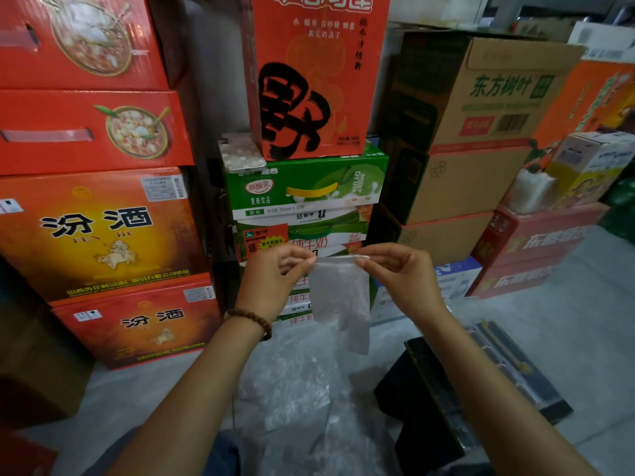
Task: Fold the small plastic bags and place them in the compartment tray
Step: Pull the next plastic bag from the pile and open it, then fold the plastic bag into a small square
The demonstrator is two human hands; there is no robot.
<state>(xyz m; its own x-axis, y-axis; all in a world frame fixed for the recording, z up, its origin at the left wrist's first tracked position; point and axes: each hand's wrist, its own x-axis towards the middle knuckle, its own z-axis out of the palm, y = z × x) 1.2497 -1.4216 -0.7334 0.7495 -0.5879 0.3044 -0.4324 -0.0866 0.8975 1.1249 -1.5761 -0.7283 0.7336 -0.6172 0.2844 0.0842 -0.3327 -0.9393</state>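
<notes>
Both hands were raised in front of the stacked drink cartons, holding a small translucent plastic bag (343, 297) stretched between them by its top edge. The left hand (275, 276) pinched the left corner between thumb and curled fingers, and the right hand (402, 273) pinched the right corner the same way. The bag hung straight down below them in the air, with its lower right part reaching lowest. A beaded bracelet (254, 321) circled the left wrist. On the floor beneath, near the person, lay a loose heap of clear plastic bags (302, 389). To the right of the heap stood a black box (422, 407), and just beyond that lay a dark flat tray (525, 372), its compartments too dim to make out. Farther off, a phone (242, 152) rested on a green carton (309, 187).
</notes>
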